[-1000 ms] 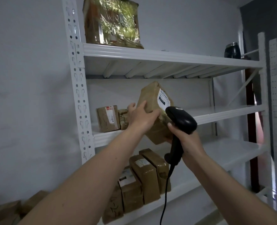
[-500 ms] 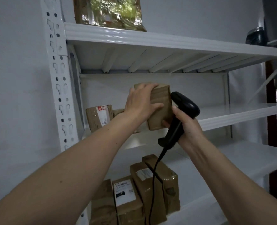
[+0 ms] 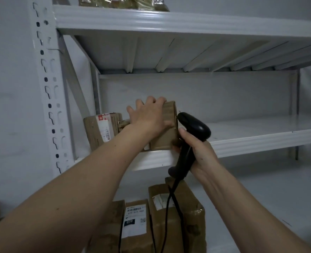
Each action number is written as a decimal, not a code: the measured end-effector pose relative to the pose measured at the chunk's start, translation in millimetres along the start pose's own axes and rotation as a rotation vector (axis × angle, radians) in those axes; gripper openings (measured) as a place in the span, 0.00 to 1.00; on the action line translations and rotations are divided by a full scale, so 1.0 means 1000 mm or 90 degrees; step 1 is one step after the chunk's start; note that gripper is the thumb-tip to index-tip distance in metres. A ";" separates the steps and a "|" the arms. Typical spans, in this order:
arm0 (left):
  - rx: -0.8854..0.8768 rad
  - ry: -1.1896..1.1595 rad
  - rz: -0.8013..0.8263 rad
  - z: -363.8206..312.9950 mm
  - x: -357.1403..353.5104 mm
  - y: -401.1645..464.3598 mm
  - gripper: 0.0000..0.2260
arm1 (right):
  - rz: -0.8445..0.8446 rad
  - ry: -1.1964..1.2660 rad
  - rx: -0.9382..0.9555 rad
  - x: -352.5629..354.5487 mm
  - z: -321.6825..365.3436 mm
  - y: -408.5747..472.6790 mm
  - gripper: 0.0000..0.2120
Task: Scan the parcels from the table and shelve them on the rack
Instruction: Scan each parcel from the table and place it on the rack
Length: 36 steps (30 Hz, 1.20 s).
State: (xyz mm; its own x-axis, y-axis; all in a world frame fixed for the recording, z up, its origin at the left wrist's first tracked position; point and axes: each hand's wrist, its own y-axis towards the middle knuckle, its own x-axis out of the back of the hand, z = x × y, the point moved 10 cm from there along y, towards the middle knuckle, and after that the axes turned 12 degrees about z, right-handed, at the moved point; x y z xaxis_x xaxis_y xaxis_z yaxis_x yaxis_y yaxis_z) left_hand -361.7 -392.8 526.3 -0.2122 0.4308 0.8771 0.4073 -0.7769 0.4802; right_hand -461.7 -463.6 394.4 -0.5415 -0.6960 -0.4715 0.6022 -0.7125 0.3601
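Note:
A brown cardboard parcel point(image 3: 167, 128) stands upright at the front of the middle shelf point(image 3: 260, 141) of the white rack. My left hand point(image 3: 149, 117) lies over its top and left side, fingers curled round the top edge. My right hand point(image 3: 196, 148) grips a black barcode scanner point(image 3: 193, 137) by the handle, close against the parcel's right side, with its cable hanging down. Another taped parcel point(image 3: 100, 128) with a red-and-white label stands just left of it on the same shelf.
Several brown parcels point(image 3: 160, 220) stand on the lower shelf under my arms. A foil-wrapped package point(image 3: 121, 1) sits on the top shelf. The rack's slotted upright point(image 3: 48, 92) stands at the left. The middle shelf runs bare to the right.
The parcel has come down from the air onto the middle shelf and now stands upright next to the labelled parcel. Both hands moved with it, and the camera came closer.

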 end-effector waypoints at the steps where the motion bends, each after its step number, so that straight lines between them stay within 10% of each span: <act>1: 0.000 -0.013 0.002 0.000 -0.001 0.000 0.34 | -0.004 -0.013 -0.002 0.001 -0.002 -0.001 0.15; 11: -0.163 -0.292 -0.345 0.013 0.009 -0.094 0.15 | 0.040 -0.076 0.005 -0.011 -0.022 -0.046 0.09; 17: -0.011 -0.494 -0.206 0.099 -0.044 -0.167 0.13 | 0.145 -0.065 -0.078 -0.069 -0.092 -0.091 0.09; 25: 0.269 -0.527 0.221 0.266 -0.171 -0.326 0.14 | 0.229 -0.030 -0.235 -0.184 -0.243 -0.168 0.06; 36: 0.422 -0.463 0.404 0.448 -0.191 -0.513 0.12 | 0.237 -0.068 -0.384 -0.325 -0.407 -0.258 0.06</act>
State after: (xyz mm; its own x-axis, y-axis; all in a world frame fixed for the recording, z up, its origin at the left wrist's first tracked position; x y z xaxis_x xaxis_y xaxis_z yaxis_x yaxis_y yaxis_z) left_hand -132.3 129.3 107.7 0.6657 0.3800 0.6422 0.6870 -0.6480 -0.3287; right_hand -202.6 -17.3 127.4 -0.2735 -0.9100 -0.3115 0.9607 -0.2747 -0.0409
